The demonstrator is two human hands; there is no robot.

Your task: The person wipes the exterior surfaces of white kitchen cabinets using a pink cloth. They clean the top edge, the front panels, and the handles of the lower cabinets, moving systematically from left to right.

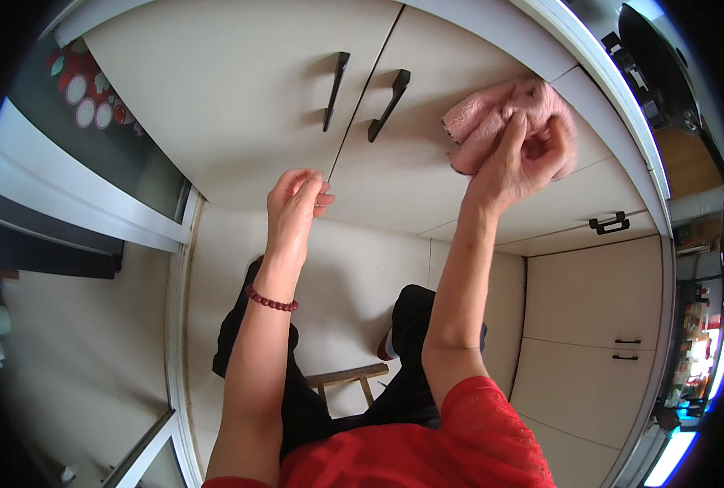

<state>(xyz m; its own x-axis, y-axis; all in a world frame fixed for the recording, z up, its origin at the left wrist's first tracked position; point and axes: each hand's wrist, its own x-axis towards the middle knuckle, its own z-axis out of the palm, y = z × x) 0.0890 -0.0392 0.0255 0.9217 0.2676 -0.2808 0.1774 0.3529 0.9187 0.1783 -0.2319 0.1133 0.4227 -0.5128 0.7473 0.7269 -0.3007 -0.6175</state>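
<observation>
My right hand (523, 152) grips a bunched pink cloth (481, 122) and presses it against the upper part of a cream cabinet door (417, 177), just below the worktop edge. My left hand (298, 192) hangs in front of the lower edge of the neighbouring cabinet door (234, 104); its fingers are loosely curled and nothing shows in them. A dark red bead bracelet (272, 302) is on my left wrist. Two black door handles, the left one (336, 91) and the right one (389, 105), stand on either side of the gap between the doors.
A wooden stool (350, 374) is between my legs, above the tiled floor (350, 274). More cabinets with black handles (609, 222) run along the right. A black pan (658, 67) sits on the worktop at upper right. A white sliding-door frame (81, 174) is at left.
</observation>
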